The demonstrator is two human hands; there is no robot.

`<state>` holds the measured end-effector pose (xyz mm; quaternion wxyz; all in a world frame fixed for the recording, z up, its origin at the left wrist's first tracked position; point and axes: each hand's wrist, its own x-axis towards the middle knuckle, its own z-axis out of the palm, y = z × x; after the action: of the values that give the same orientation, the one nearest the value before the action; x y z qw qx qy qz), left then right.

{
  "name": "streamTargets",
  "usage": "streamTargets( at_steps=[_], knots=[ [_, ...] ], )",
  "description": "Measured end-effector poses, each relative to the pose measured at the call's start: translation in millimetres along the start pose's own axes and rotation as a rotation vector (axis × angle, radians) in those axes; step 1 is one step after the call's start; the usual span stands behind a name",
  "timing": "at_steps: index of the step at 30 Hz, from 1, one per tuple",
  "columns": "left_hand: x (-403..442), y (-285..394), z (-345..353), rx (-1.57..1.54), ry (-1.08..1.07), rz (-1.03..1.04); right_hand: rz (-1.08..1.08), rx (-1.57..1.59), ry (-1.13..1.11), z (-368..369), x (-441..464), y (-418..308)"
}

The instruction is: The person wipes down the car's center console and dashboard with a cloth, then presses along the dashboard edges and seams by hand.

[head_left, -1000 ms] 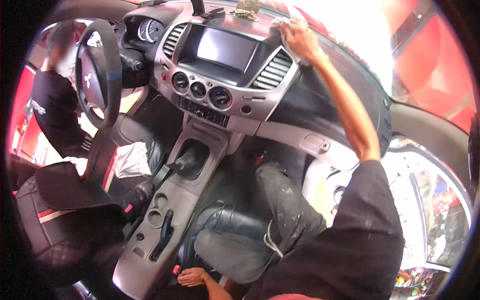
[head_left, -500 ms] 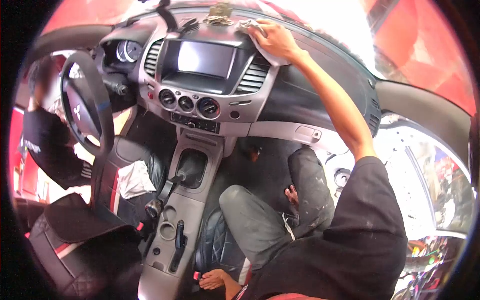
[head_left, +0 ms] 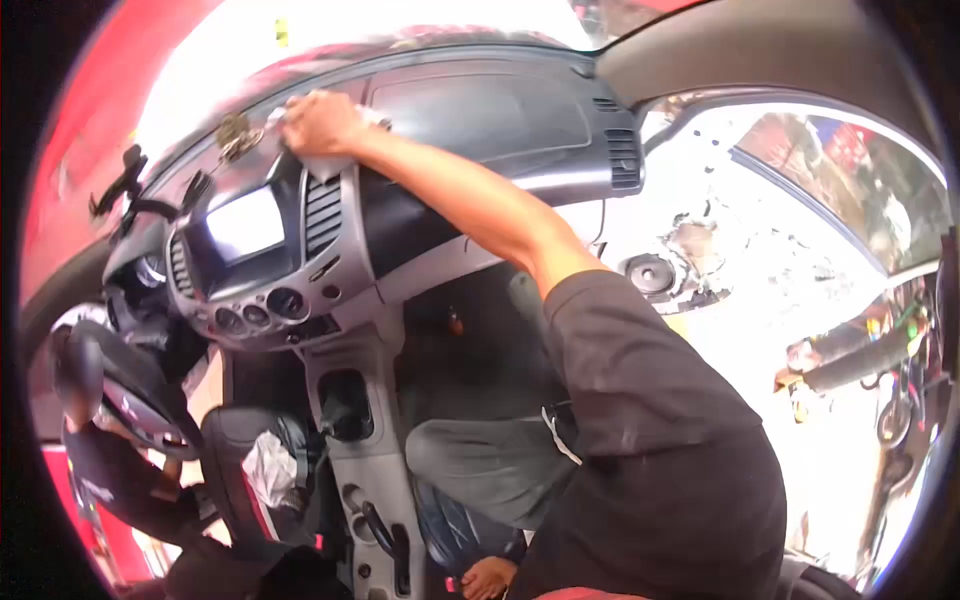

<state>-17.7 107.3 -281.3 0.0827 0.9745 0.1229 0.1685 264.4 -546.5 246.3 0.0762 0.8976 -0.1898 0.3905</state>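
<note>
My right hand is closed on a pale cloth on top of the dashboard, just above the centre air vent. Beside it, towards the windscreen, stands a small gold-coloured ornament. The screen sits below and left of this hand. Down at the bottom, my left hand rests at the edge of the black seat, near a red buckle. Its fingers are partly in view, and nothing shows in them.
A co-worker is beyond the steering wheel on the left. The centre console has a gear lever and handbrake. Another white cloth lies on the driver's seat. The door with its speaker is at the right.
The view has swung right, bringing more of the dashboard and door into sight. My right hand, with its cloth, stays on the dashboard top, nearer the ornament. My left hand remains by the seat.
</note>
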Motion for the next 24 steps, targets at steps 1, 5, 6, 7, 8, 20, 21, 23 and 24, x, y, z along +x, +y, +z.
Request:
streamTargets(
  at_steps=[1, 5, 6, 7, 8, 20, 21, 23, 24],
  knots=[
    [0.1, 2.7, 0.9, -0.015, 0.002, 0.017, 0.003, 0.142, -0.007, -13.2, -5.8, -1.3],
    [9.8, 2.8, 5.8, -0.007, 0.015, 0.059, 0.137, 0.107, -0.134, -18.1, 4.3, 17.1],
    [12.4, -0.3, 5.2, -0.002, 0.017, 0.063, 0.153, 0.111, -0.135, -16.8, 3.6, 16.5],
    [10.1, 2.5, 6.4, -0.005, 0.013, 0.065, 0.102, 0.160, -0.094, -13.9, 0.0, 12.9],
    [8.6, 5.7, 4.3, -0.015, 0.007, 0.063, 0.044, 0.204, -0.051, -14.1, -7.2, 4.3],
    [-5.8, -6.3, 2.0, 0.050, 0.039, -0.092, -0.083, 0.126, -0.097, -15.3, -15.9, -22.8],
    [-6.8, -10.0, 0.5, 0.065, 0.046, -0.120, -0.109, 0.135, -0.068, -14.4, -18.8, -16.3],
    [-11.2, -21.2, -0.3, 0.102, 0.060, -0.176, 0.013, 0.069, -0.317, -20.3, -2.4, 13.3],
    [-13.7, -25.6, -0.7, 0.121, 0.066, -0.211, 0.116, 0.061, -0.292, -17.3, 2.4, 19.7]
  ],
)
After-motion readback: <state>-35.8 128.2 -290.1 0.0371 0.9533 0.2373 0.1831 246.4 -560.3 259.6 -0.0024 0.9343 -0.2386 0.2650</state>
